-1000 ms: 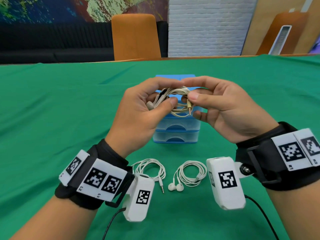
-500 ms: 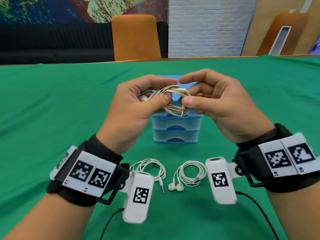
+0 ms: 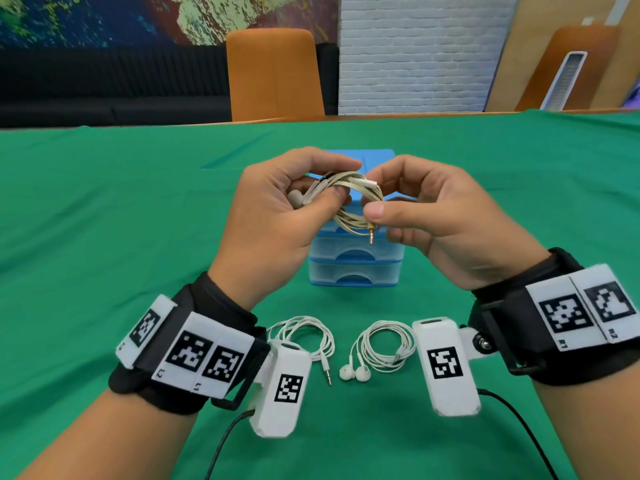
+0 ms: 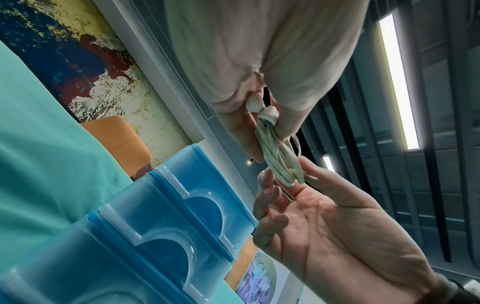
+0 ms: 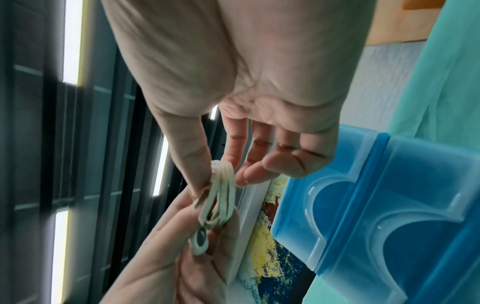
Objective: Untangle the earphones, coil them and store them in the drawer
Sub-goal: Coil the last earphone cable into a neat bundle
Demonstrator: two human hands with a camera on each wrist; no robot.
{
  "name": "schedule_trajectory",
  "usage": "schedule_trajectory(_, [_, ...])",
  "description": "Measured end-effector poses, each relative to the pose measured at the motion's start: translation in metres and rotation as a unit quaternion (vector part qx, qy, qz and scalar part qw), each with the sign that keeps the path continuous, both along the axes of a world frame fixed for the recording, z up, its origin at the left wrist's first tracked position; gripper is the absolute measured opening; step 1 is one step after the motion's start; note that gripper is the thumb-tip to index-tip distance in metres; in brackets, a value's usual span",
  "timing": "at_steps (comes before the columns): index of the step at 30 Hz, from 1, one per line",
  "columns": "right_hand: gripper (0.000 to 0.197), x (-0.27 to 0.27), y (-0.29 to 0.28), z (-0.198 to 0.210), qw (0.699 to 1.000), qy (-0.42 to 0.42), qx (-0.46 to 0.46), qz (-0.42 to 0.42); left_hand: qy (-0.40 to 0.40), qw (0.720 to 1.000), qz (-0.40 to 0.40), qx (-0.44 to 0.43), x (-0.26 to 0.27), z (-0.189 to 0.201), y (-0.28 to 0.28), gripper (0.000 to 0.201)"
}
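A coil of beige earphones (image 3: 353, 199) hangs in the air between both hands, above the blue drawer unit (image 3: 356, 261). My left hand (image 3: 311, 199) pinches the coil's left side, where the earbuds (image 4: 262, 111) sit against the thumb. My right hand (image 3: 372, 202) holds the coil's right side between thumb and forefinger, and the gold jack plug (image 3: 371, 235) dangles below. In the right wrist view the coil (image 5: 221, 191) shows as a flat bundle of loops. The drawers (image 5: 389, 216) all look closed.
Two coiled white earphones lie on the green tablecloth (image 3: 104, 237) near me, one at the left (image 3: 304, 341), one at the right (image 3: 381, 348). An orange chair (image 3: 273, 74) stands behind the far table edge. Black camera cables run off both wrists.
Both hands have kept turning the beige coil. The jack plug has swung from beside the right thumb to hang under the coil, and the loops look rounder.
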State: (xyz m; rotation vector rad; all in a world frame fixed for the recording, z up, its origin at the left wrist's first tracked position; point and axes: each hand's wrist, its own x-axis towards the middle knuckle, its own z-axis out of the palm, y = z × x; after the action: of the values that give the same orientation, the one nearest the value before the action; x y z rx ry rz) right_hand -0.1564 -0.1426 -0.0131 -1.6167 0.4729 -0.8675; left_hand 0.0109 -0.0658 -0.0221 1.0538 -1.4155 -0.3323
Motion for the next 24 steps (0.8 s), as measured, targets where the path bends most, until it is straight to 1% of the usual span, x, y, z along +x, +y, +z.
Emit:
schedule_trajectory(4, [0.035,0.004,0.005,0.001,0.999,0.032,-0.035,-0.012,-0.029,0.998,0.046,-0.016,0.003,0.000,-0.001,0.021])
schedule_trajectory(9, [0.042,0.005,0.005,0.001,0.995,0.057,-0.070,-0.039,-0.082,0.990,0.109,-0.038,0.009,0.000,0.000,0.023])
schedule_trajectory(12, [0.044,0.007,0.007,0.001,0.997,0.052,-0.044,-0.037,-0.095,0.987,0.120,-0.047,0.011,0.002,0.001,0.024])
schedule_trajectory(14, [0.040,0.008,0.008,0.002,0.997,0.057,-0.025,-0.040,-0.105,0.985,0.127,-0.054,0.010,0.003,0.001,0.024])
schedule_trajectory(16, [0.036,0.008,0.010,0.003,0.996,0.068,-0.029,-0.043,-0.114,0.983,0.131,-0.057,0.009,0.002,0.002,0.024])
schedule_trajectory(19, [0.045,0.011,0.013,0.002,0.995,0.071,-0.042,-0.050,-0.121,0.981,0.139,-0.060,0.009,0.002,0.002,0.025])
schedule_trajectory(24, [0.047,0.009,0.008,0.000,0.996,0.057,-0.043,-0.052,-0.140,0.977,0.144,-0.069,0.012,0.004,0.003,0.026])
